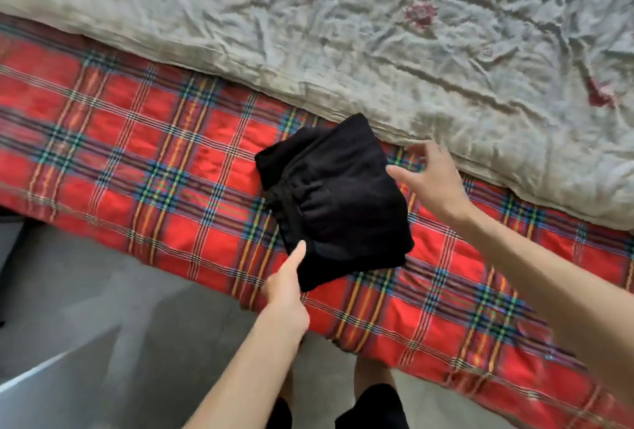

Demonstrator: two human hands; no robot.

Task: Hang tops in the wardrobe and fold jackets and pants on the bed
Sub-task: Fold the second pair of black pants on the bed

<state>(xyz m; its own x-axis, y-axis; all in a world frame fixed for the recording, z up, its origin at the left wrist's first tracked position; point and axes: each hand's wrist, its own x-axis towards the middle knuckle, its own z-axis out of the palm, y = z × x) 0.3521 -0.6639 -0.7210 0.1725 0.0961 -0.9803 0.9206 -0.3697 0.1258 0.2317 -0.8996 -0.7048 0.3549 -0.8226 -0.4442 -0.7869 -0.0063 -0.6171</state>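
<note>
A black garment, folded into a compact square, lies on the red plaid sheet of the bed near its front edge. My left hand is at the garment's near left corner, thumb on top and fingers tucked under the edge. My right hand hovers at the garment's right side with fingers spread and relaxed, its thumb just reaching the fabric. Motion blur softens the right fingers.
A crumpled pale quilt with faded pink flowers covers the far part of the bed, its edge just behind the garment. Grey floor lies in front of the bed. My legs in black shorts show at the bottom.
</note>
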